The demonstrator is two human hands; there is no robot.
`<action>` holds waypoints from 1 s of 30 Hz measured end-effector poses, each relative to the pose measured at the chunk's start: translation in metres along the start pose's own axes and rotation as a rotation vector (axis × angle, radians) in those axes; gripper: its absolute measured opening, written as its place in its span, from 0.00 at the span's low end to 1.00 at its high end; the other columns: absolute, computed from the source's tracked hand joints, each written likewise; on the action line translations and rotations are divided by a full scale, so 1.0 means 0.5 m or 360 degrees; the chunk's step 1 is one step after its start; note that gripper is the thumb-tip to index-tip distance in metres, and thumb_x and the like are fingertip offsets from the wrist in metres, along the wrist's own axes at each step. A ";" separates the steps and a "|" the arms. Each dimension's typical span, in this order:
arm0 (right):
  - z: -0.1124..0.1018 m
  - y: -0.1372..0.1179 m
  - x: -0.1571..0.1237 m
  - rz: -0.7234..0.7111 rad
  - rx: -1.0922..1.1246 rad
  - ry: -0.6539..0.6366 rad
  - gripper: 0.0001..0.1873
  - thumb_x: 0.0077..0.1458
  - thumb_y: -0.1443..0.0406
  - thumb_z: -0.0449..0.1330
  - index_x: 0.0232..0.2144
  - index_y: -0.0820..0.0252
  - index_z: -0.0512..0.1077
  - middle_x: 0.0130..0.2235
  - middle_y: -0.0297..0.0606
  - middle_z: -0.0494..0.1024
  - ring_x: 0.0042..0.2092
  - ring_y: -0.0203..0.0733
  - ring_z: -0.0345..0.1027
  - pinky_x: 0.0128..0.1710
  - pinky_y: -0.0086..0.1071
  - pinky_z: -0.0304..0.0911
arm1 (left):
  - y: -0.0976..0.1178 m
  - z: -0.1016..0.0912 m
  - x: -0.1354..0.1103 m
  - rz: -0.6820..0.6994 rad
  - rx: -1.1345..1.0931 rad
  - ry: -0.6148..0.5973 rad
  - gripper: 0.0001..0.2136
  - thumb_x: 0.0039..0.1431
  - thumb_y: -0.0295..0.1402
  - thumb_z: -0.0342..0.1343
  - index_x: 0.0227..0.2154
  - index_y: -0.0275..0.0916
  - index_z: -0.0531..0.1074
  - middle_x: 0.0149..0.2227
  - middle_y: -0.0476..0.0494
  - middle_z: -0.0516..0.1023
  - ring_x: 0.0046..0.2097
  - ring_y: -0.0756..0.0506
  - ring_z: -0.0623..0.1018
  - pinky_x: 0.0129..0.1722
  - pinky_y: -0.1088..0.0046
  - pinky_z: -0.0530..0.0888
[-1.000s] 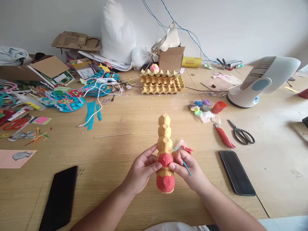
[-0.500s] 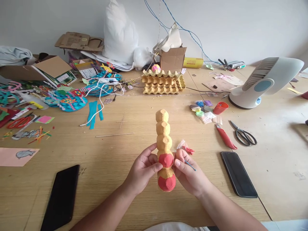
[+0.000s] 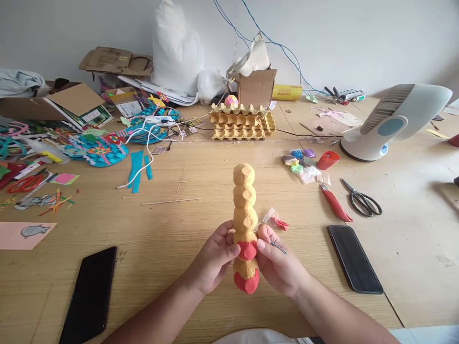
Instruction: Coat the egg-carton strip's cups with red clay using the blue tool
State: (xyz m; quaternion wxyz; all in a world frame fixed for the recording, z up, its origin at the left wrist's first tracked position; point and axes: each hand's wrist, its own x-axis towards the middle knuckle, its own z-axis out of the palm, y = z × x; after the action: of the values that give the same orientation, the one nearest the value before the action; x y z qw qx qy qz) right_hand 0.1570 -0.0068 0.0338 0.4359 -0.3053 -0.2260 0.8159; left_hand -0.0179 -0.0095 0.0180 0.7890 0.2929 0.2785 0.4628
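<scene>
A: Far left, go
B: Pink paper with a grey fish drawn on it, orange-handled scissors beyond, all on the table; black phone nearer the body, then blue strips with a white cable across them, and a thin stick lying flat
A: Left hand?
B: Left hand has its fingers clamped on the egg carton strip, thumb at the edge of a red bump, other fingertips partly hidden behind
A: And the strip is where?
B: Between both hands, right in front of the person, over the table, length running away from the body; five bumps, nearest two with red covering, the rest yellow; can't tell if its underside touches the table
A: Right hand?
B: Right hand, fingers clamped on the strip's right edge, thin blue stick caught in the same hand, one end poking out rightward
A: Rest?
B: Red lump just beyond that hand, small coloured packets, red cup beside them, red-handled cutter, second phone, black scissors, white fan
</scene>
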 end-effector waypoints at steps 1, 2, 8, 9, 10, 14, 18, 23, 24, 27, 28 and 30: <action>0.000 0.000 0.000 0.0005 -0.0004 0.0010 0.30 0.47 0.56 0.75 0.26 0.54 0.54 0.29 0.29 0.63 0.33 0.38 0.58 0.34 0.30 0.57 | 0.000 -0.001 0.000 -0.0003 0.0033 -0.0019 0.21 0.58 0.35 0.67 0.55 0.44 0.73 0.43 0.42 0.83 0.44 0.44 0.80 0.44 0.68 0.73; 0.000 0.000 0.001 0.0010 -0.0011 0.0014 0.30 0.47 0.57 0.75 0.26 0.54 0.54 0.30 0.29 0.63 0.33 0.38 0.58 0.34 0.30 0.57 | 0.000 -0.001 0.000 -0.0001 0.0053 -0.0032 0.21 0.58 0.35 0.67 0.54 0.44 0.73 0.43 0.42 0.83 0.45 0.43 0.79 0.45 0.67 0.73; -0.003 0.003 0.004 0.0020 -0.0005 -0.0023 0.29 0.47 0.59 0.75 0.27 0.54 0.54 0.31 0.29 0.65 0.33 0.38 0.60 0.35 0.30 0.58 | -0.001 -0.002 0.002 -0.0050 0.0003 -0.0032 0.19 0.59 0.35 0.65 0.53 0.45 0.73 0.45 0.42 0.82 0.45 0.43 0.79 0.44 0.66 0.72; -0.003 0.003 0.004 0.0023 0.0004 -0.0024 0.29 0.47 0.59 0.75 0.27 0.54 0.54 0.31 0.29 0.65 0.34 0.38 0.61 0.36 0.31 0.58 | 0.000 0.000 0.002 -0.0064 0.0004 -0.0036 0.18 0.59 0.35 0.64 0.53 0.45 0.73 0.46 0.42 0.82 0.45 0.42 0.79 0.43 0.66 0.72; -0.002 0.004 0.004 0.0025 0.0010 -0.0014 0.29 0.47 0.59 0.75 0.27 0.54 0.54 0.32 0.29 0.66 0.34 0.38 0.61 0.36 0.31 0.59 | 0.001 0.002 0.003 -0.0068 0.0016 -0.0040 0.18 0.60 0.34 0.64 0.52 0.45 0.73 0.47 0.42 0.81 0.46 0.42 0.79 0.43 0.66 0.72; 0.001 0.007 0.002 0.0018 -0.0011 0.0083 0.30 0.46 0.63 0.75 0.28 0.54 0.54 0.32 0.30 0.68 0.34 0.38 0.63 0.36 0.31 0.60 | 0.006 0.011 0.003 -0.0005 0.0150 -0.0038 0.15 0.61 0.33 0.61 0.51 0.44 0.74 0.48 0.41 0.82 0.51 0.40 0.78 0.49 0.64 0.72; 0.003 0.007 0.000 0.0025 -0.0018 0.0144 0.27 0.45 0.65 0.74 0.28 0.54 0.55 0.32 0.30 0.68 0.34 0.39 0.64 0.36 0.32 0.61 | 0.003 0.008 0.002 0.0054 0.0266 0.0017 0.15 0.61 0.34 0.62 0.50 0.43 0.75 0.44 0.43 0.82 0.46 0.42 0.78 0.47 0.66 0.72; 0.004 0.007 -0.001 0.0033 -0.0015 0.0149 0.25 0.46 0.63 0.74 0.29 0.54 0.57 0.32 0.30 0.69 0.35 0.39 0.65 0.37 0.33 0.61 | 0.000 0.007 0.001 0.0059 0.0332 -0.0003 0.13 0.63 0.33 0.60 0.51 0.43 0.75 0.47 0.42 0.81 0.50 0.41 0.77 0.51 0.64 0.70; 0.004 0.008 -0.001 0.0031 -0.0024 0.0153 0.25 0.45 0.64 0.74 0.29 0.54 0.58 0.32 0.30 0.69 0.35 0.39 0.64 0.37 0.33 0.61 | 0.000 0.007 0.001 0.0064 0.0352 -0.0006 0.13 0.63 0.33 0.59 0.51 0.43 0.75 0.46 0.42 0.81 0.50 0.41 0.77 0.51 0.64 0.70; 0.002 0.008 0.000 0.0030 -0.0028 0.0174 0.23 0.45 0.66 0.74 0.30 0.54 0.60 0.31 0.29 0.69 0.32 0.37 0.62 0.35 0.31 0.59 | 0.000 0.005 0.001 0.0121 0.0383 0.0026 0.13 0.64 0.36 0.59 0.50 0.42 0.76 0.45 0.42 0.81 0.47 0.43 0.76 0.49 0.67 0.70; 0.001 0.008 0.000 0.0028 -0.0022 0.0177 0.22 0.46 0.66 0.73 0.31 0.55 0.61 0.31 0.29 0.69 0.32 0.36 0.61 0.34 0.31 0.59 | -0.001 0.003 0.000 0.0108 0.0374 0.0056 0.13 0.65 0.37 0.58 0.50 0.42 0.76 0.45 0.42 0.81 0.44 0.44 0.76 0.45 0.68 0.70; 0.000 0.009 0.001 0.0025 -0.0006 0.0172 0.20 0.47 0.65 0.73 0.31 0.55 0.62 0.31 0.29 0.68 0.33 0.37 0.61 0.35 0.31 0.59 | -0.002 0.000 0.000 0.0076 0.0342 0.0115 0.14 0.66 0.39 0.56 0.51 0.42 0.76 0.45 0.41 0.80 0.41 0.45 0.75 0.40 0.70 0.70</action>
State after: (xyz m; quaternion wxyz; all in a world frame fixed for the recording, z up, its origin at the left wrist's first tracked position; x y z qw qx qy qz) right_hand 0.1544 -0.0084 0.0308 0.4404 -0.3515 -0.2012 0.8012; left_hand -0.0173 -0.0100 0.0174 0.7313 0.3654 0.3478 0.4591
